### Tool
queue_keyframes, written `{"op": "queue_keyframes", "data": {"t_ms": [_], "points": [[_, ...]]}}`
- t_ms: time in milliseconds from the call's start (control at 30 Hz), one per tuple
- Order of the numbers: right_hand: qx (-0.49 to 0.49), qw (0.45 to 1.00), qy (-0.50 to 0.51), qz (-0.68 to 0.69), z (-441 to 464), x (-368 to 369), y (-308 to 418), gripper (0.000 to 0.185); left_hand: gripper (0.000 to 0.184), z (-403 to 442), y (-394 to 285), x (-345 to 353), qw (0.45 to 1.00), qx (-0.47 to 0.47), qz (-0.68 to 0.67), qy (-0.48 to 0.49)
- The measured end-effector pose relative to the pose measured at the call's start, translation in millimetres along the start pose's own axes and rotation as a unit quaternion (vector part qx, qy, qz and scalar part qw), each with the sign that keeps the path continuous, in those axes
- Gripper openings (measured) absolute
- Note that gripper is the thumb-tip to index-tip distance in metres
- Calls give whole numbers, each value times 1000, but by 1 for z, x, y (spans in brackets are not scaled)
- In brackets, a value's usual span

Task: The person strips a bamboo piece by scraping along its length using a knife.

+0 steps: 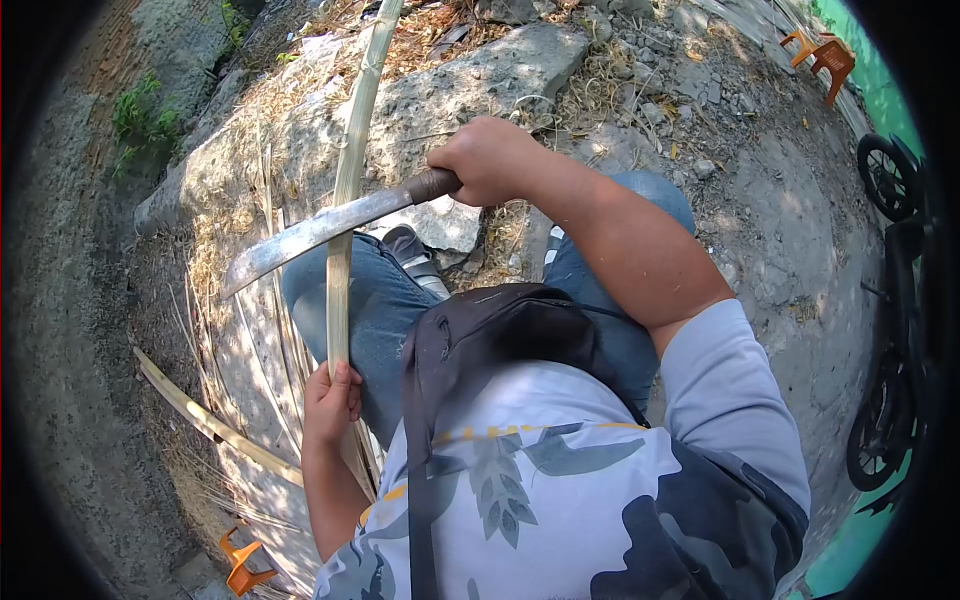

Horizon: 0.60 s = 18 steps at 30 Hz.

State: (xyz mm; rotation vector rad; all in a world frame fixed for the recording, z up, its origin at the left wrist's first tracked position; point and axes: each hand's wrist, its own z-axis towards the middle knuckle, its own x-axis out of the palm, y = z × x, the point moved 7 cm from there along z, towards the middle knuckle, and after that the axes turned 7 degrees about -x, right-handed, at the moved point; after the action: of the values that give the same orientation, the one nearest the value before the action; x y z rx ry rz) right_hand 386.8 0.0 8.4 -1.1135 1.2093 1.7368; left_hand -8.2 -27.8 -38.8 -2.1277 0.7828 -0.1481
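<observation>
My right hand [487, 163] is wrapped round the dark handle of a machete [325, 226]. Its long, worn blade points left and lies across a pale green-yellow strip [352, 150], over my bent left knee. My left hand [333, 400] grips the strip's lower end, beside my left thigh, thumb on top. From there the strip runs upward past the blade to the top edge of the view. A dark bag [500, 325] rests at my waist, its strap across my shirt.
Thin split strips [262, 370] and a thicker curved piece [215, 425] lie on the ground at left. A concrete slab [500, 75] is ahead. Orange chairs stand at upper right [832, 65] and lower left [243, 565]. A motorcycle [888, 330] is at far right.
</observation>
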Motion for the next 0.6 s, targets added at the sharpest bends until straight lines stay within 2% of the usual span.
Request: {"op": "queue_keyframes", "data": {"t_ms": [600], "points": [[-7, 1000, -11, -3, 0, -2, 3, 12, 42, 2, 5, -3, 1000, -2, -7, 0]]}}
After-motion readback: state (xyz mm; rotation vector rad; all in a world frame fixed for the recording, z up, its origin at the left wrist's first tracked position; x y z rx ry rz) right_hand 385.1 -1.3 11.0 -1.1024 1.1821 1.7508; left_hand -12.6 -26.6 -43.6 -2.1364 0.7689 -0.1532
